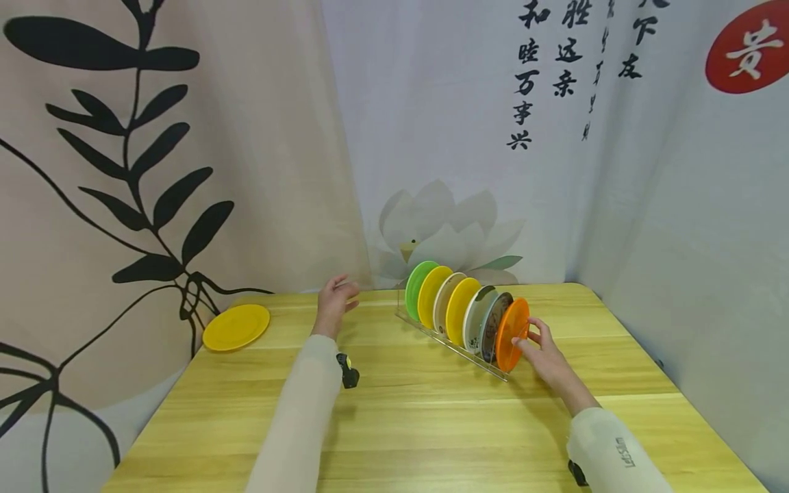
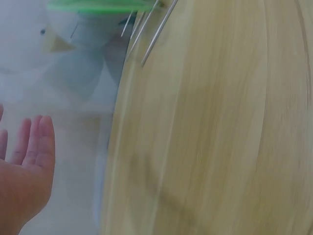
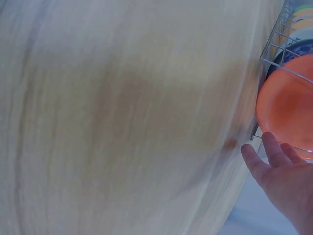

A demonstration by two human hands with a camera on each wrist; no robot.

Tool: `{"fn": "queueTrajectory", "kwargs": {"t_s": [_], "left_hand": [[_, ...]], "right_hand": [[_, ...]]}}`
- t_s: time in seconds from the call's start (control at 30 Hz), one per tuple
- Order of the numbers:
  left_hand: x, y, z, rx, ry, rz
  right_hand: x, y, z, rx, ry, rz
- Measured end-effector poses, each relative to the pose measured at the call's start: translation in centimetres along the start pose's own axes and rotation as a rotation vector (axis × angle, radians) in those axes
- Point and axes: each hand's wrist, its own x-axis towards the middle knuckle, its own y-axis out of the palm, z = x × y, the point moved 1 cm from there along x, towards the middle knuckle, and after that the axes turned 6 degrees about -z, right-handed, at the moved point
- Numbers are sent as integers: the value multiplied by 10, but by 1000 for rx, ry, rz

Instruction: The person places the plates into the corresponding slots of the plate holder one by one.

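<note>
A wire dish rack [image 1: 453,348] stands on the table, holding a row of upright plates. From back to front come a green plate [image 1: 414,291], a yellow one, a cream one, another yellow one, a pale patterned one, a dark patterned plate [image 1: 491,335] and an orange plate [image 1: 508,337]. My right hand [image 1: 545,352] is at the right edge of the orange plate, its fingers spread; in the right wrist view the fingertips [image 3: 270,139] overlap the plate's rim. To the left of the rack, my left hand [image 1: 335,301] hovers with loose fingers, holding nothing.
A yellow plate [image 1: 237,327] lies flat at the table's back left corner. The wooden table [image 1: 431,424] meets a printed curtain [image 1: 277,171] at the back and a pale curtain [image 1: 684,226] at the right.
</note>
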Motion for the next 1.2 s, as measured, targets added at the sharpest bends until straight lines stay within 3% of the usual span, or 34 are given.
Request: {"fn": "queueTrajectory", "kwargs": {"t_s": [0.7,0.9,1.2], "left_hand": [[-2,-127,-4,-10,-49,-396],[-6,-153,-4,-12,-41,-473],[-15,-188,-2,-59,-97,-589]], "right_hand": [[3,1,-4,23,-18,-7],[5,1,-5,22,-29,-16],[4,1,-6,26,-29,-7]]}}
